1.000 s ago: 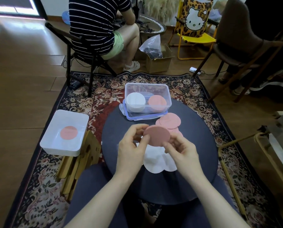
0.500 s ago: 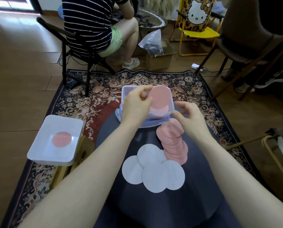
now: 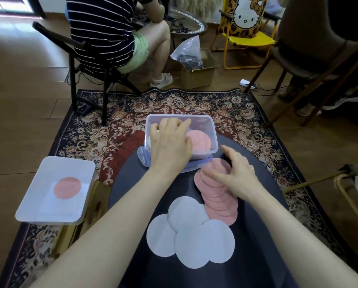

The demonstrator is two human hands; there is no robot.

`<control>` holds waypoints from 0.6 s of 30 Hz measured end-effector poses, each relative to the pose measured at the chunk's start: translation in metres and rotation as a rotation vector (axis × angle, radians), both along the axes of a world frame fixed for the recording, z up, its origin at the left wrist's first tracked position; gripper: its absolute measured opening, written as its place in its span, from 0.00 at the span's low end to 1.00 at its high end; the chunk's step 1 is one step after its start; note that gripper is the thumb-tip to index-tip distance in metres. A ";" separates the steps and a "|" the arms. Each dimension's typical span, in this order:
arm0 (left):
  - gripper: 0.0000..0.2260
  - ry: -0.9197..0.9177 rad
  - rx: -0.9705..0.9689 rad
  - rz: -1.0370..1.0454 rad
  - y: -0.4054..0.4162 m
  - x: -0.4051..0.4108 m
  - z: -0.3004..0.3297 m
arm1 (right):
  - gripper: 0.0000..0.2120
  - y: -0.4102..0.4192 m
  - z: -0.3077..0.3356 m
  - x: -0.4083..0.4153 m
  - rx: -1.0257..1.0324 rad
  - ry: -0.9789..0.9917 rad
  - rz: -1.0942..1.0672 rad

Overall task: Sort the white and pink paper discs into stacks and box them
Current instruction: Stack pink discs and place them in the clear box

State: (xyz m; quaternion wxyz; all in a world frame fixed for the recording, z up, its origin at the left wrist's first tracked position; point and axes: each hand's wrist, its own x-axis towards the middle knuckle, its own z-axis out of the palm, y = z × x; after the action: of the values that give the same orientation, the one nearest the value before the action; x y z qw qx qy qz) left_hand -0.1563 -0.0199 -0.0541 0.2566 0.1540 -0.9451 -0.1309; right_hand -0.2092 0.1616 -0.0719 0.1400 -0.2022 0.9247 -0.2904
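A clear plastic box stands at the far edge of the dark round table. Inside it lies a stack of pink discs; a white stack beside it is mostly hidden. My left hand reaches into the box, its thumb and fingers lying on the pink stack's left edge. My right hand rests its bent fingertips on the far end of a fanned row of pink discs on the table. Overlapping white discs lie nearer me.
A white tray holding one pink disc sits on a wooden stool at the left. The box's lid lies under the box. A patterned rug, a seated person, chairs and a cardboard box stand beyond the table.
My left hand carried a pink disc from in front of me into the box and laid it on the pink stack. My right hand dropped onto the fanned pink discs.
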 end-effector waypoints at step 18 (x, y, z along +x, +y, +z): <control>0.30 -0.376 -0.157 -0.500 0.058 0.170 -0.057 | 0.30 0.052 -0.015 0.074 -0.101 0.149 0.233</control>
State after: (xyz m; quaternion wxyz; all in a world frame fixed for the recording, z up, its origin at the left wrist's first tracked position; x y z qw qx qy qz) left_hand 0.0140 0.0381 -0.1109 0.0486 -0.0818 -0.9918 -0.0858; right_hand -0.1356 0.2133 -0.0868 0.0934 -0.3359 0.8871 -0.3024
